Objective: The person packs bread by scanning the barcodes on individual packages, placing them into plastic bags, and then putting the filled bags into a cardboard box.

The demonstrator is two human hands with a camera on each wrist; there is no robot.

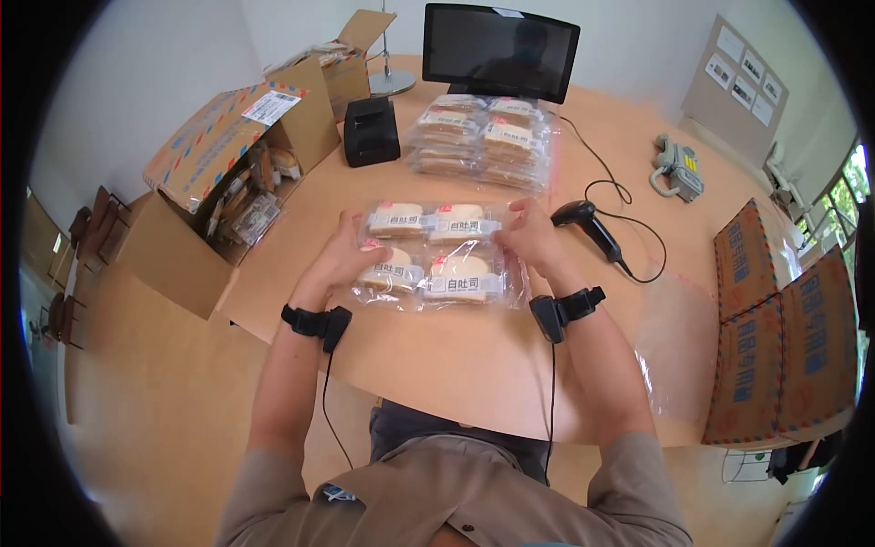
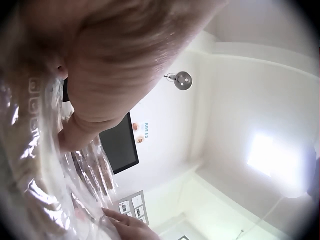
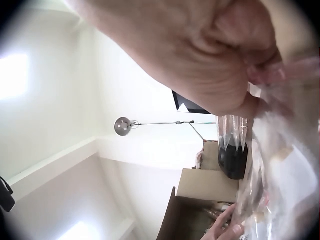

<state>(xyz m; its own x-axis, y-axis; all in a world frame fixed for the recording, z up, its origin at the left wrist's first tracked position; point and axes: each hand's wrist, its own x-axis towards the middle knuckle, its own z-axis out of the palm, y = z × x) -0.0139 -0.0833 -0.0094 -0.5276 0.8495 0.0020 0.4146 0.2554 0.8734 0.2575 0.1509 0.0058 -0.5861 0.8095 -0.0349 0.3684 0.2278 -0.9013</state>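
A clear bag of white bread packs (image 1: 463, 278) lies on the table in front of the person, several slices visible through the film with printed labels. The left hand (image 1: 339, 259) grips the bag's left side, its thumb over the film. At the right edge the right hand (image 1: 538, 239) pinches the bag near its upper corner. In the left wrist view the left hand (image 2: 110, 65) is close above the shiny bag (image 2: 40, 165). The right wrist view has the right hand (image 3: 210, 55) holding the film (image 3: 285, 165), fingertips partly hidden.
Stacked bread bags (image 1: 483, 141) stand before a monitor (image 1: 500, 50). A black printer (image 1: 371, 133) and an open carton (image 1: 219, 146) are at left. To the right are a scanner (image 1: 597, 235) with its cable, a telephone (image 1: 678, 169) and cardboard boxes (image 1: 779, 337).
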